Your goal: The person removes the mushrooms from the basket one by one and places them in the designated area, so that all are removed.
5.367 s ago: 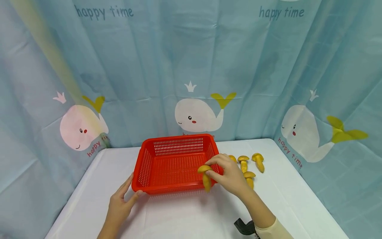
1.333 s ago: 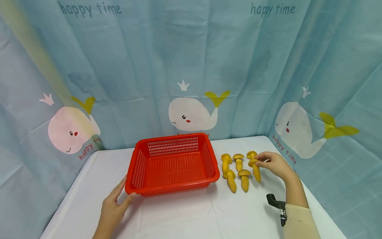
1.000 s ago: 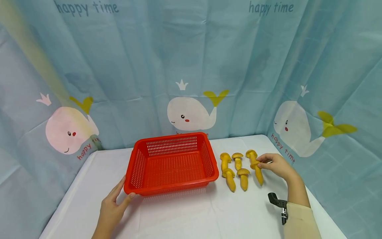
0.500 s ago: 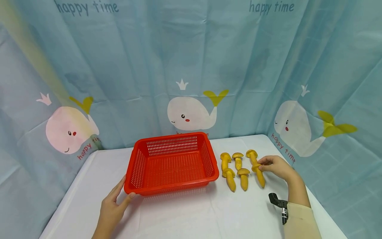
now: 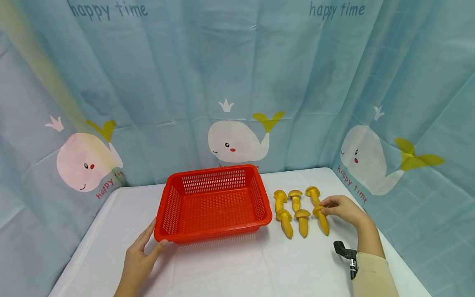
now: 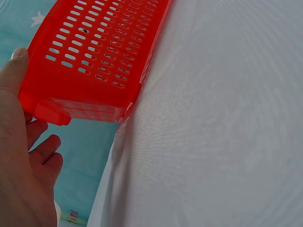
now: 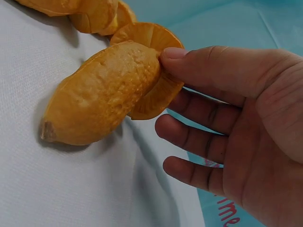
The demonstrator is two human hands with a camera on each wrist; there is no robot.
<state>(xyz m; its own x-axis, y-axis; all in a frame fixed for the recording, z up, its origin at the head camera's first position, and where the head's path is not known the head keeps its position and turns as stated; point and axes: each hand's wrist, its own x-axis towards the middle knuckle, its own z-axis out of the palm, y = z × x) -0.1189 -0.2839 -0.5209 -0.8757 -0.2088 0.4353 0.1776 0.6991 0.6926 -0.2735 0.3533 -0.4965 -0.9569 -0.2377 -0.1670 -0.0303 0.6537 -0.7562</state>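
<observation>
On the right of the white table, my right hand (image 5: 343, 209) pinches a yellow-brown mushroom (image 5: 324, 225) by its cap. In the right wrist view the thumb presses on the mushroom (image 7: 102, 94) where cap meets stem, and the other fingers lie behind or below. The stem's end is close over the cloth. Just behind it lies another mushroom (image 5: 313, 194). My left hand (image 5: 138, 260) holds the front left corner of a red perforated basket (image 5: 219, 234), thumb at the front rim, fingers along the left side. The left wrist view shows the thumb against the basket's wall (image 6: 85, 71).
Several more mushrooms stand in two rows beside the basket: two at the back (image 5: 280, 201), two in front (image 5: 303, 225). A black wrist mount (image 5: 346, 252) sticks out from the right sleeve. A blue whale-print curtain (image 5: 185, 90) encloses the table's back and sides.
Earlier my right hand carried a mushroom by the basket's front right corner. It then moved right to the rows and, over the last second, drew the pinched mushroom slightly nearer. The left hand stayed.
</observation>
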